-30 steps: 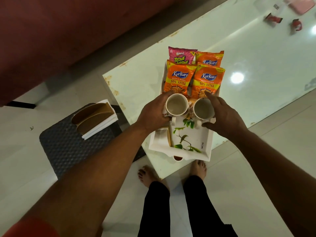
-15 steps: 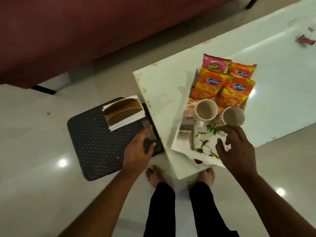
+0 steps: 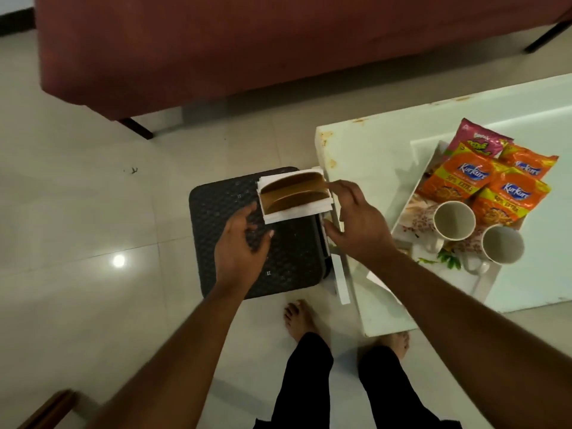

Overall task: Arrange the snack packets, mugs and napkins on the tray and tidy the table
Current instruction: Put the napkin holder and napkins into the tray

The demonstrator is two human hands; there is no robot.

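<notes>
A wooden napkin holder (image 3: 294,193) with white napkins (image 3: 297,213) stands on a dark stool (image 3: 235,212) left of the table. My left hand (image 3: 243,246) hovers open just in front of the holder. My right hand (image 3: 356,224) reaches to the holder's right end, fingers spread, its fingertips at the edge; contact is unclear. On the table, a white leaf-print tray (image 3: 483,283) carries several snack packets (image 3: 467,174) at its far end and two white mugs (image 3: 454,220) (image 3: 503,244) in front of them.
A dark red sofa (image 3: 247,41) fills the back. The white glass-topped table (image 3: 371,150) reaches to the right edge. My bare feet (image 3: 298,317) stand on pale floor tiles between stool and table. A wooden edge (image 3: 46,410) shows at bottom left.
Both hands left the mugs on the tray and swung left to the stool. The left hand got there first; the right hand has now come across to the napkin holder. My view turned left.
</notes>
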